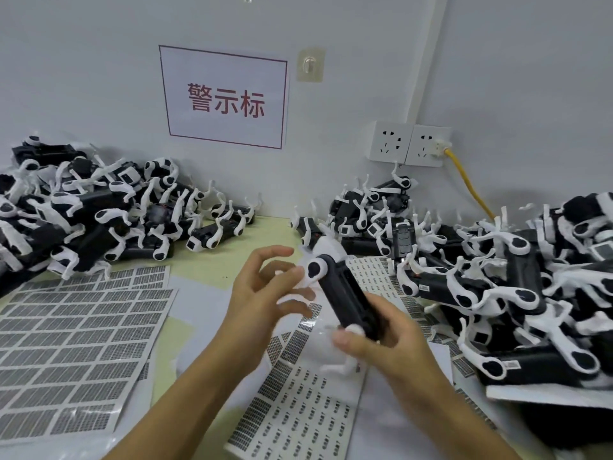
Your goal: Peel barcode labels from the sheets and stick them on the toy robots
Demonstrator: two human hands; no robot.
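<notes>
A black toy robot (345,293) with white legs is held up over the table, tilted with its far end up and to the left. My right hand (381,333) grips its near end. My left hand (268,290) is beside the robot's far end with fingers spread, its fingertips at the white leg there; motion blur hides whether it holds a label. Barcode label sheets (73,343) lie at the left, and another label sheet (298,413) lies under my hands.
A large pile of toy robots (99,214) fills the back left, and a second robot pile (497,283) fills the right. The wall behind carries a paper sign (225,97), a hook, and sockets (408,142) with a yellow cable (467,180).
</notes>
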